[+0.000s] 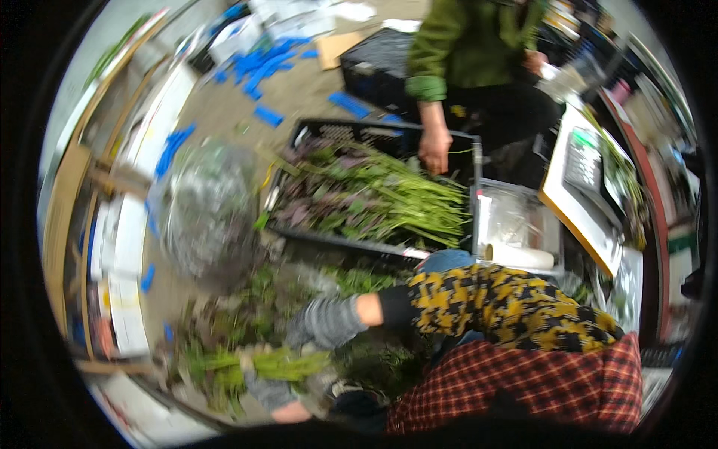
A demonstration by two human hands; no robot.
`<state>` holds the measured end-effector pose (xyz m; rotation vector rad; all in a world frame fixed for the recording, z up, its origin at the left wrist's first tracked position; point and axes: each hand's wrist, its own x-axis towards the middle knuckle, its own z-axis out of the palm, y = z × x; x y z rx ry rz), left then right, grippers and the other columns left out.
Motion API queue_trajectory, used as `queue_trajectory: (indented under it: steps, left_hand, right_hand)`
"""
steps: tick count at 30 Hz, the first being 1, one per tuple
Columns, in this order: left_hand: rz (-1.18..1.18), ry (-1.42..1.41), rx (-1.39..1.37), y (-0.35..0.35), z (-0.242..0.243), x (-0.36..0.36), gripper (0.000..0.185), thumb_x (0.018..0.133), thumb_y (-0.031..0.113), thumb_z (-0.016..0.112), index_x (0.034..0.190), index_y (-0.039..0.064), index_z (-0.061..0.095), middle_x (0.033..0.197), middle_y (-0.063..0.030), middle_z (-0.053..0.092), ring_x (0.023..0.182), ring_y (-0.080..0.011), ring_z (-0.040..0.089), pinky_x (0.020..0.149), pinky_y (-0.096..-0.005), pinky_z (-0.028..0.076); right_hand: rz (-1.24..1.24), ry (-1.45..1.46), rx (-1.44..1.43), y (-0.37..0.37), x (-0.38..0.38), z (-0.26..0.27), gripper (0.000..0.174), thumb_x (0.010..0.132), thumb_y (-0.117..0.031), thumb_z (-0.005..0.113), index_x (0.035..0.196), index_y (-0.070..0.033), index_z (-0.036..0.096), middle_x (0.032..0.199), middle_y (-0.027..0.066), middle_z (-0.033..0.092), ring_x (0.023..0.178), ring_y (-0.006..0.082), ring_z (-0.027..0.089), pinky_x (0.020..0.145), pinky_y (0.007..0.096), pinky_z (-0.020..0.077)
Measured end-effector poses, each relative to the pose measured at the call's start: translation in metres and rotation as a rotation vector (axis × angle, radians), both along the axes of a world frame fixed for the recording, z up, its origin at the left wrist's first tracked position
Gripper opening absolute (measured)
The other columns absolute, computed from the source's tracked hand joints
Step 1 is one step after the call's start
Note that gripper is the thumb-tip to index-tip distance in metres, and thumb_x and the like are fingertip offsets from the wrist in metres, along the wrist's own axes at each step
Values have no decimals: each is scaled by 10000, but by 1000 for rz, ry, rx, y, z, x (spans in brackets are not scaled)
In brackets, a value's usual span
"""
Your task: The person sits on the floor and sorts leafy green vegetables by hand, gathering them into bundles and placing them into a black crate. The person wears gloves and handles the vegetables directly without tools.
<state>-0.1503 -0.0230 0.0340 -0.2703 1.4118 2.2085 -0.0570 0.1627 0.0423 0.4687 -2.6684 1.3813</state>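
Observation:
My left hand (266,387), in a grey knit glove, is at the lower left, closed around a bunch of leafy green stems (294,363). Just above the stem ends is my right hand (322,325), in a similar glove; blur hides its fingers and whether they touch the bunch. More loose purple-green leafy stems (247,306) lie under and around both hands. Beyond them, a black plastic crate (336,242) holds many stems (415,196), their cut ends to the right. Another person's bare hand (435,147) reaches into the crate's far right part.
A large clear plastic bag (210,213) stands left of the crate. Blue strips (261,67) litter the floor. At right are a digital scale (586,163) on a white board (583,224), and a bin (552,216) with a roll. Shelving with white boxes (129,241) lines the left.

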Motion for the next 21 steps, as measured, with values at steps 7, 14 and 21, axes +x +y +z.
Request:
queue_trajectory:
  steps: [7,14,21]
  left_hand:
    - [-24,23,129,-19,-33,-31,236,789,299,608,834,95,499,759,-21,520,735,-191,506,726,-384,452]
    - [-76,-13,79,26,0,25,415,771,328,604,1059,58,478,1067,-106,504,958,-246,497,836,-423,420]
    - [-179,-62,106,22,-4,22,539,777,253,583,1240,65,380,1163,-107,475,1066,-264,459,897,-415,388]
  right_hand:
    - [71,-236,281,23,0,29,499,776,-509,533,719,-24,634,667,103,617,587,235,568,591,371,456]
    - [-179,-283,127,0,-3,21,455,736,-499,568,787,-49,601,736,121,595,723,330,560,627,414,431]
    - [-108,-204,159,-10,-7,4,312,777,-357,510,773,-51,568,680,139,565,644,348,541,560,421,417]
